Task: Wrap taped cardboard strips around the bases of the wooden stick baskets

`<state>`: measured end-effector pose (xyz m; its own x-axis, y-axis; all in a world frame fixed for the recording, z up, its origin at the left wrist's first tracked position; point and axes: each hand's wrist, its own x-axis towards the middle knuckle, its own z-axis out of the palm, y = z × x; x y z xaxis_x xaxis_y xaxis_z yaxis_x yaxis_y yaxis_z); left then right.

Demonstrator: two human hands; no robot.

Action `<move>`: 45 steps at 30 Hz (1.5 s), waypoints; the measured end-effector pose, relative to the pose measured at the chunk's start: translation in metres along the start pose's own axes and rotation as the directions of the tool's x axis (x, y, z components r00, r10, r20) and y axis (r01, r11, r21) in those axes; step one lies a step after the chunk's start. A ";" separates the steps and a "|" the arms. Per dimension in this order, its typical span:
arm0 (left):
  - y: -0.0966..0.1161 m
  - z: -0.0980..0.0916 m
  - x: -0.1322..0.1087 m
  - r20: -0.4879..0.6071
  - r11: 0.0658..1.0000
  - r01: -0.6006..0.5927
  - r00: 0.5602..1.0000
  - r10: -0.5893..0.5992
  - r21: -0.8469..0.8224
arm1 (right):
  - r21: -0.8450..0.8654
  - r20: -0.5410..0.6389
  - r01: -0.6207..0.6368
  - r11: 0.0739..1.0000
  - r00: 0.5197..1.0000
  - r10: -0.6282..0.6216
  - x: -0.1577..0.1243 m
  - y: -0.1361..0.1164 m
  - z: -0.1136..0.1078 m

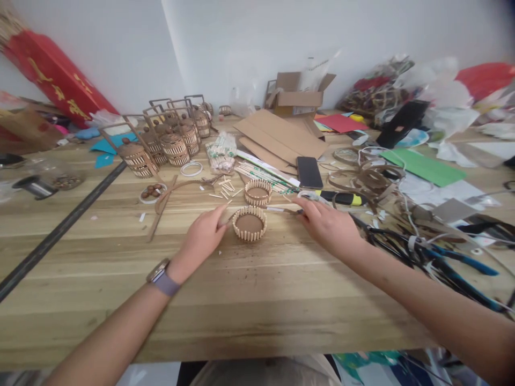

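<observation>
Front cup [249, 225] sits mid-bench [257, 308], back from the front edge, between the hands. Short sticks ring its round base; wall looks complete. Rear cup [258, 193], just behind toward the back edge, also ringed. Both open-topped, no handles. Lanterns [174, 149] toward the bench's back left corner have handles, so look further built. Judged left over: loose short sticks [226, 187] and long sticks [265, 178] behind the cups.

Left hand [203, 231]: left of the front cup, fingertips close together by a small stick's tip; can't tell if pinching it. Right hand [328, 226]: to the right, fingers curled at the dark end of a narrow tool [277, 209]; can't tell if clamped.

Hard to make out: tool type, soft focus. Front cup hides its own far outer side. Both forearms cut off by the view. Whether sticks are glued: unclear.
</observation>
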<state>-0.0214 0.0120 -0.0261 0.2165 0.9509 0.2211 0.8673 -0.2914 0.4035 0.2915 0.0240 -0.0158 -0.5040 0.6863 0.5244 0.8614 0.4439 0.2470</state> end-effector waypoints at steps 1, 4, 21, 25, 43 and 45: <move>0.003 0.000 -0.003 0.024 1.000 -0.022 0.999 0.022 -0.016 | 0.006 -0.018 0.015 1.000 1.000 -0.015 -0.005 -0.004 -0.003; 0.012 0.000 -0.006 0.119 0.991 -0.112 0.986 0.120 -0.072 | 0.056 -0.022 0.049 0.997 0.999 -0.048 -0.015 -0.021 -0.011; 0.023 0.002 0.001 0.212 0.972 -0.233 0.949 0.232 -0.023 | 0.309 0.269 -0.133 0.942 0.962 0.048 -0.013 -0.067 -0.026; 0.029 -0.003 -0.002 0.169 0.967 -0.245 0.958 0.231 0.070 | 0.367 0.250 -0.167 0.915 0.965 0.075 -0.012 -0.067 -0.029; 0.075 0.016 -0.009 0.042 0.958 -0.241 0.970 0.238 0.158 | 0.559 0.220 -0.200 0.804 0.971 0.089 -0.007 -0.067 -0.012; 0.076 0.019 -0.009 0.037 0.961 -0.226 0.974 0.223 0.157 | 0.585 0.186 -0.160 0.795 0.981 0.060 -0.007 -0.069 -0.009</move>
<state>0.0511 -0.0167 -0.0138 0.4209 0.8653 0.2721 0.8553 -0.4785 0.1987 0.2363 -0.0168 -0.0287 -0.4542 0.8069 0.3776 0.7284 0.5804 -0.3641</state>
